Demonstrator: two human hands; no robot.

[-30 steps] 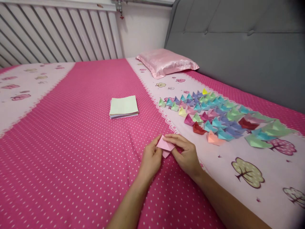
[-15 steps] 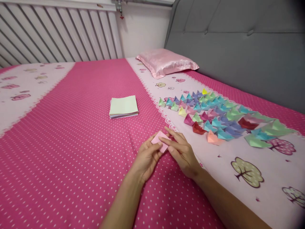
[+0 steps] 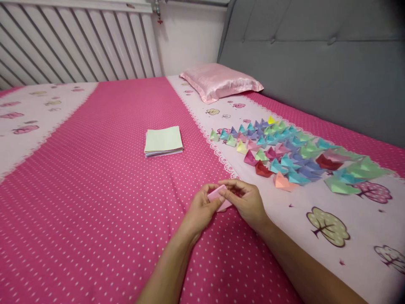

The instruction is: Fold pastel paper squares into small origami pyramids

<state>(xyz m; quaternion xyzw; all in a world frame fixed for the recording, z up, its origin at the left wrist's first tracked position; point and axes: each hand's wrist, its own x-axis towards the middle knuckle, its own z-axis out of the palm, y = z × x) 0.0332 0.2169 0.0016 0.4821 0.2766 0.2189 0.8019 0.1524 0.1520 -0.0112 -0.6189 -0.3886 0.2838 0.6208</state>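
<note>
Pink paper: one small folded piece [image 3: 215,194] is held between the two hands, above the sheet near its lace-edged pale band; part of it is covered by the thumbs.
Left hand: the paper is clamped by the left hand [image 3: 201,207], with the thumb pressed on its near face.
Right hand: the paper is pinched by the right hand [image 3: 249,202] too, its thumb laid over the upper corner and its fingers curled behind.
Boats: several dozen [image 3: 297,158] are ranged in slanting rows on the right-hand pale band; the exact count is hidden by overlap. Two red boats [image 3: 263,169], one orange boat [image 3: 284,182] and one bright yellow boat [image 3: 271,120] can be told apart among blue, green, purple and pink ones.
Stack: one pile of paper sheets [image 3: 163,140], topped with pale green, is set beyond the hands, to the left of the boats.
Pillow: one [image 3: 221,80] is placed at the far end, against the headboard [image 3: 316,76].
Edges: the sheet [image 3: 110,202] is bounded by the headboard at right and the radiator [image 3: 79,42] at far left; dotted cloth is spread between hands and stack.
</note>
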